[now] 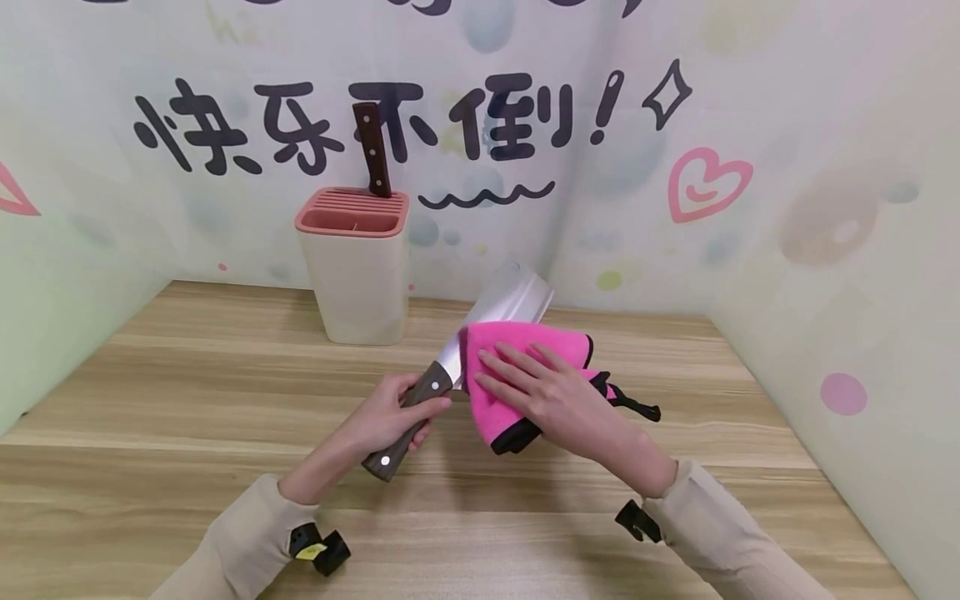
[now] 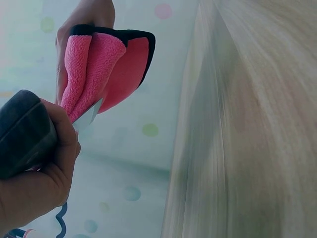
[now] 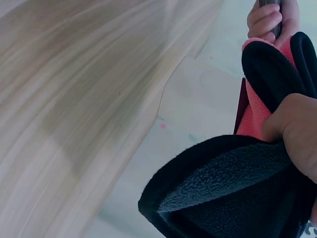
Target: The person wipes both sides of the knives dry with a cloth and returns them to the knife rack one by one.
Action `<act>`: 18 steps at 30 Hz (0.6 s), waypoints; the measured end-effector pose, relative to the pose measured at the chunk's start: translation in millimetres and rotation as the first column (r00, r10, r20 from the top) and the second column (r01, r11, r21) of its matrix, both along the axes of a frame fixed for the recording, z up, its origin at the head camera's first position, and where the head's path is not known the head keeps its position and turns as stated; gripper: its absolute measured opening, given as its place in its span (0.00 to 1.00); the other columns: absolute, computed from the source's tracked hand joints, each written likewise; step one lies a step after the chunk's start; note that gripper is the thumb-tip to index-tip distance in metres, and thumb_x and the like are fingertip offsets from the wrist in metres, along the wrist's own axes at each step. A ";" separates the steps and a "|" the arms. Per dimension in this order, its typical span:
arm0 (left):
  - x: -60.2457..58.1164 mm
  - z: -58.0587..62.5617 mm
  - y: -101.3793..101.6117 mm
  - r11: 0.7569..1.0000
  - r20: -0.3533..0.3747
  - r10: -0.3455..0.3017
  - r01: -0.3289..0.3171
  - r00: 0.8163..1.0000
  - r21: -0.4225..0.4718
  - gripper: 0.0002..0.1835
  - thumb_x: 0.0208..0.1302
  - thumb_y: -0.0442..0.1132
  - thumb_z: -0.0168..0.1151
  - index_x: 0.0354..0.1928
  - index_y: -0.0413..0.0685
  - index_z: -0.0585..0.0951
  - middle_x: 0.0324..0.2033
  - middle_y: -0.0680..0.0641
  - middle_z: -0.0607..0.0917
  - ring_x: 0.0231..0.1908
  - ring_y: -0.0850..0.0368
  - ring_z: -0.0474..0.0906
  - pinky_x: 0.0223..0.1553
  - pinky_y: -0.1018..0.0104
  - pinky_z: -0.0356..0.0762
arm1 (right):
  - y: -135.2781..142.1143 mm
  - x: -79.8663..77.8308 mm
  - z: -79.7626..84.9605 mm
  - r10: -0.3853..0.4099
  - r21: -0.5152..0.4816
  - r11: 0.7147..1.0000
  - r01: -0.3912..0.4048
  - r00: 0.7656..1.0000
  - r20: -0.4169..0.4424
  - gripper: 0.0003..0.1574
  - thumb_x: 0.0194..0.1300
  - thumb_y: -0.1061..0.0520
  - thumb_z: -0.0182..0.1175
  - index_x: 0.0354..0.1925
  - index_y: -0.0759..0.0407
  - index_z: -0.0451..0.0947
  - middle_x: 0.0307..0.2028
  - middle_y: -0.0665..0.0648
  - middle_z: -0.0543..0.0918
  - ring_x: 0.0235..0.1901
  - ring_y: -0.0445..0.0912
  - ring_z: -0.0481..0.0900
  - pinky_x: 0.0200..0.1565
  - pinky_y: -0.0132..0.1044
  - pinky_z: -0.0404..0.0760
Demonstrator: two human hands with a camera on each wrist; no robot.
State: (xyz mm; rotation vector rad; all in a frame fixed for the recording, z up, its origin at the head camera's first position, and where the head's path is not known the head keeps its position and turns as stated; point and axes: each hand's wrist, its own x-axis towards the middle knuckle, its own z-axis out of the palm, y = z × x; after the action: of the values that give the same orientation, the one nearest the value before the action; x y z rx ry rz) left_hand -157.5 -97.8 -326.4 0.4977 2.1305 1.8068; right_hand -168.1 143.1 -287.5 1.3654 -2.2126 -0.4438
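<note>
A cleaver [image 1: 513, 293] with a wide steel blade and a dark riveted handle is held tilted above the table, its blade slanting up and away to the right. My left hand [image 1: 390, 415] grips the handle. Folded over the blade's lower part is a pink towel [image 1: 491, 417] with black edging and a black loop. My right hand [image 1: 558, 402] holds the towel against the blade, fingers spread over its upper face. From the right wrist view, the thumb [image 3: 299, 126] presses the towel's dark underside. The towel hides the middle of the blade.
Behind, to the left, stands a white knife block [image 1: 360, 292] with a pink slotted top. A dark-handled knife [image 1: 372, 150] stands in one of its slots. The wooden table [image 1: 187, 400] meets a patterned wall covering [image 1: 637, 250] at the back and sides.
</note>
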 end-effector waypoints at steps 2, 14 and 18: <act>0.3 0.3 0.0 1.000 0.001 0.002 -0.002 1.000 -0.001 0.16 0.61 0.43 0.56 0.38 0.34 0.69 0.13 0.49 0.72 0.12 0.62 0.68 0.14 0.72 0.70 | 1.9 -2.8 1.4 -0.012 -0.026 1.000 0.013 1.000 0.019 0.33 0.54 0.64 0.60 0.59 0.54 0.66 0.61 0.56 0.66 0.61 0.51 0.61 0.60 0.47 0.60; 1.1 -0.1 0.5 1.000 -0.021 -0.006 0.005 1.000 -0.025 0.16 0.60 0.42 0.57 0.38 0.34 0.70 0.14 0.49 0.72 0.13 0.61 0.69 0.15 0.71 0.71 | 19.6 -27.3 8.0 -0.075 -0.158 0.983 0.091 0.992 0.104 0.40 0.46 0.62 0.67 0.59 0.59 0.66 0.60 0.60 0.66 0.61 0.53 0.61 0.58 0.48 0.62; 1.8 -0.6 0.8 0.999 -0.042 -0.022 0.021 0.999 -0.025 0.15 0.61 0.42 0.56 0.37 0.34 0.70 0.14 0.49 0.72 0.13 0.61 0.69 0.14 0.71 0.70 | 25.9 -35.1 8.0 -0.087 -0.192 0.975 0.108 0.990 0.111 0.43 0.43 0.60 0.70 0.59 0.60 0.66 0.59 0.62 0.67 0.61 0.54 0.61 0.60 0.48 0.60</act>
State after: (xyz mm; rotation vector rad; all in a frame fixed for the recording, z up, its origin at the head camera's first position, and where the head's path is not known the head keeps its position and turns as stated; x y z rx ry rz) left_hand -155.7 -97.0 -326.9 0.5557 2.1634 1.7718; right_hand -203.1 169.0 -279.5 1.2028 -2.3436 -0.1848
